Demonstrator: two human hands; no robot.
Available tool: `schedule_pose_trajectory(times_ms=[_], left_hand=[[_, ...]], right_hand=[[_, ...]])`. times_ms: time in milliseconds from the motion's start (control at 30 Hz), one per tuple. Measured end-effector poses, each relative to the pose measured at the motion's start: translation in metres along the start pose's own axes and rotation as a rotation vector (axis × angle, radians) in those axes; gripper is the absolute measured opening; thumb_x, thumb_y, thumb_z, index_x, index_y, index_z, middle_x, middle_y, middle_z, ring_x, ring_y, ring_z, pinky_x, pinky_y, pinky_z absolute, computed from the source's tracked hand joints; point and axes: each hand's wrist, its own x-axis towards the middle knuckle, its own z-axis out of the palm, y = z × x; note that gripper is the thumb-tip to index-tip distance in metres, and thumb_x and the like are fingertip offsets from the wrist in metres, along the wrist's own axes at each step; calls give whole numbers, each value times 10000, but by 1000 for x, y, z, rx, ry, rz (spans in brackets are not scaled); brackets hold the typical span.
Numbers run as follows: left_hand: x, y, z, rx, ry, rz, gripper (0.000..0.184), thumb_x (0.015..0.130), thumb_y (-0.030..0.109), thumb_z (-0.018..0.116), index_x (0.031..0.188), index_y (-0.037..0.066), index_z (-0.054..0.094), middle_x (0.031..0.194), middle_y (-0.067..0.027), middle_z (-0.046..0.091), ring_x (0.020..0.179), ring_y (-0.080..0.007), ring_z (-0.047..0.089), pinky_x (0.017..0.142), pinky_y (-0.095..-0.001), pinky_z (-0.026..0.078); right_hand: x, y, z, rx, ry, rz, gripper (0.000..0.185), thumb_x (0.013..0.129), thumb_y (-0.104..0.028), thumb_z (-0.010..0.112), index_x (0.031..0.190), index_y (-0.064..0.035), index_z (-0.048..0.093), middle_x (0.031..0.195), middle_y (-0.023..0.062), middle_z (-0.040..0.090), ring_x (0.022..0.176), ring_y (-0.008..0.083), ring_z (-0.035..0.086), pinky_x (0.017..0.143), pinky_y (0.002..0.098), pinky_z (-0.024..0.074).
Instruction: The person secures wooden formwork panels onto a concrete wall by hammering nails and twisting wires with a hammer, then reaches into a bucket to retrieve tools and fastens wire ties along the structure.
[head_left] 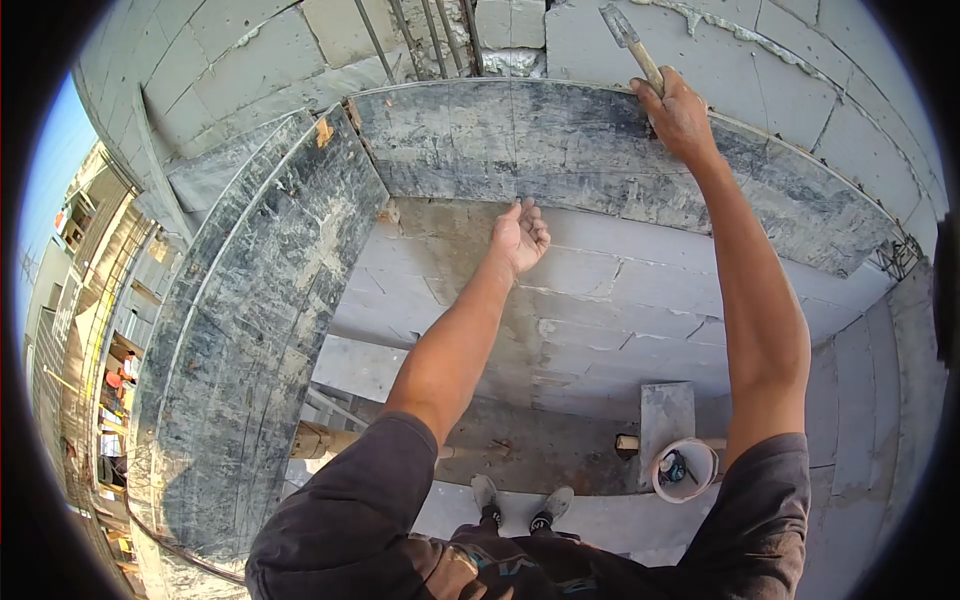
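Right hand (680, 118) clenches the wooden-handled tool (640, 60) over the board's (560, 135) top edge; a firm, steady grip helps. Left hand (520, 240), half-curled by the bottom edge, best keeps clear; can't tell if it's grasping anything.

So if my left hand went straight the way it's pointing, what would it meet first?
Probably the lower edge of the long, stained board, just past the fingertips of your left hand. Depth is unclear from this view, so I can't tell how big the gap is.
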Motion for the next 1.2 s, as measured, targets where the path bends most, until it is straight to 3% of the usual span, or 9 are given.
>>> schedule_pose_trajectory(times_ms=[167,300,367,433,600,767,867,1133,1200], left_hand=[[-39,60,2,1583,46,-22,300,993,343,553,1133,109,680,917,-37,681,737,-191,617,622,-333,489],[-89,106,84,1873,-17,737,373,904,266,677,1237,100,656,1069,-104,690,899,-231,662,807,-359,528],[-101,121,125,2167,31,1526,522,868,321,734,1342,160,588,1240,-118,627,1127,-267,592,959,-403,501],[-94,137,149,2348,63,1627,707,819,413,773,1432,203,491,1377,-131,528,1284,-302,483,1037,-443,466],[-62,152,162,2581,147,1346,785,773,522,766,1431,200,485,1372,-115,537,1305,-312,483,1066,-450,457],[-47,155,155,2547,194,1424,758,785,557,742,1409,190,515,1321,-88,585,1288,-304,502,1056,-454,462],[-48,157,158,2550,207,1387,753,787,553,746,1406,190,519,1318,-87,590,1282,-307,507,1062,-450,457],[-38,162,150,2592,242,1486,789,749,638,715,1396,226,532,1282,-115,610,1260,-318,531,1034,-473,487],[-40,160,153,2596,261,1520,793,746,649,707,1396,230,533,1280,-124,610,1256,-320,536,1031,-476,491]], right_hand=[[-54,-52,-32,241,53,150,353,969,-352,631,948,-12,539,775,198,633,706,407,628,678,466,491],[-169,-50,18,409,9,101,310,934,-282,681,954,-10,533,759,217,633,717,432,644,632,469,501],[-223,-47,52,398,-147,182,305,919,-277,694,948,-14,542,757,225,650,752,449,656,643,486,505],[-256,-53,77,334,-383,345,315,915,-303,691,949,-19,557,773,232,664,773,455,661,659,503,507],[-267,-80,98,305,-533,385,354,919,-375,672,943,-36,571,791,216,676,764,445,661,681,524,513],[-245,-89,112,469,-151,-121,256,889,-275,671,935,-46,567,824,199,677,805,421,665,663,525,519],[-232,-58,154,133,-655,353,233,890,-260,659,944,-51,569,850,212,680,816,427,666,676,532,521],[-253,-72,153,413,-251,52,223,892,-257,646,947,-52,576,815,227,679,769,463,651,672,536,517],[-247,-58,166,294,-457,375,238,894,-275,646,915,-48,578,768,229,671,760,465,648,651,544,509]])
